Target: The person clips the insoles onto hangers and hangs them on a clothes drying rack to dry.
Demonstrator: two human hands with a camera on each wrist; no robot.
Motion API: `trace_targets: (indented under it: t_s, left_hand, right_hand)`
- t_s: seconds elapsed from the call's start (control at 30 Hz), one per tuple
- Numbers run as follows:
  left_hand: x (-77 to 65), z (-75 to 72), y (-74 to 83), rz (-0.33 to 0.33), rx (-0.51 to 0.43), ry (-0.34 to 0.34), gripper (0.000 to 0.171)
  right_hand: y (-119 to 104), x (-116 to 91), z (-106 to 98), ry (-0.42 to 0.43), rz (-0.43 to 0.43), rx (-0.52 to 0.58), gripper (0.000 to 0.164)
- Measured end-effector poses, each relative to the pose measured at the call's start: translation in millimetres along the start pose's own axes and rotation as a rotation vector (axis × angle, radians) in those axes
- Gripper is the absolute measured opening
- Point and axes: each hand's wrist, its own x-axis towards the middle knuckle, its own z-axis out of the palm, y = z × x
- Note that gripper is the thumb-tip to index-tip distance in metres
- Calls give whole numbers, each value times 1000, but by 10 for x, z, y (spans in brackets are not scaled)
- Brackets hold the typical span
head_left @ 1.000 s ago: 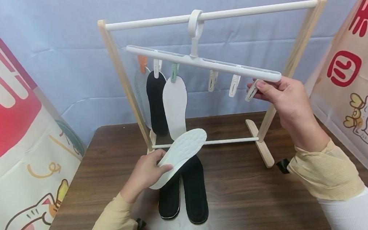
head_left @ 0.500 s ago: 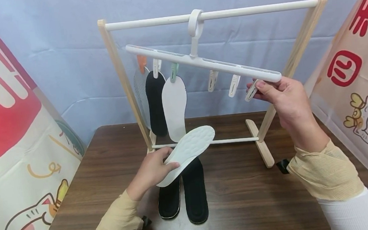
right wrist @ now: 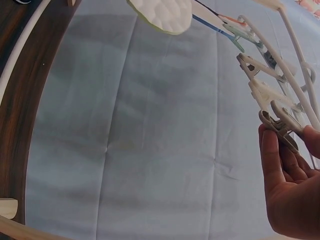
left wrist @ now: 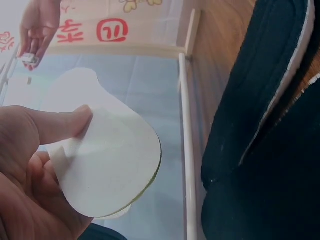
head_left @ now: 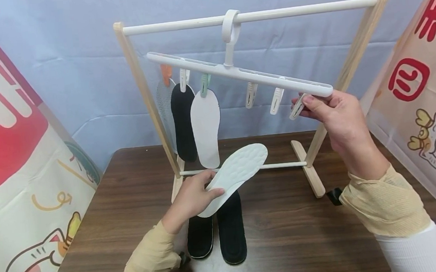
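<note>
My left hand [head_left: 194, 197] pinches a white insole [head_left: 240, 168] near its lower end, thumb on top, and holds it slanted over two black insoles [head_left: 231, 232] on the table. My right hand [head_left: 342, 118] pinches the rightmost white clothespin [head_left: 297, 107] at the low end of a tilted white hanger [head_left: 275, 80]. In the right wrist view that clothespin [right wrist: 278, 126] sits between thumb and fingers. From the hanger's left half hang a grey insole [head_left: 165, 110] on an orange clip, a black insole [head_left: 184, 124] on a white clip and a white insole [head_left: 206, 128] on a green clip.
The hanger hooks over the white top rail [head_left: 300, 11] of a wooden rack [head_left: 358, 50]. Two more white clothespins [head_left: 276, 100] hang bare on its right half. A lower rail [head_left: 283, 165] crosses just above the brown table [head_left: 281, 234]. Printed cloths flank both sides.
My left hand has carried the white insole to the right and slightly upward, toward the hanger's right half. The right hand keeps its pinch on the end clothespin.
</note>
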Motion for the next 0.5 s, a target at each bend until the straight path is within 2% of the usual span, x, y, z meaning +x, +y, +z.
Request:
trace_targets:
  t_s: [0.5]
  left_hand:
    - [24,44,127,50,-61,2,25]
  right_hand:
    - [-17,-19,-7,-28,-17,-5,15]
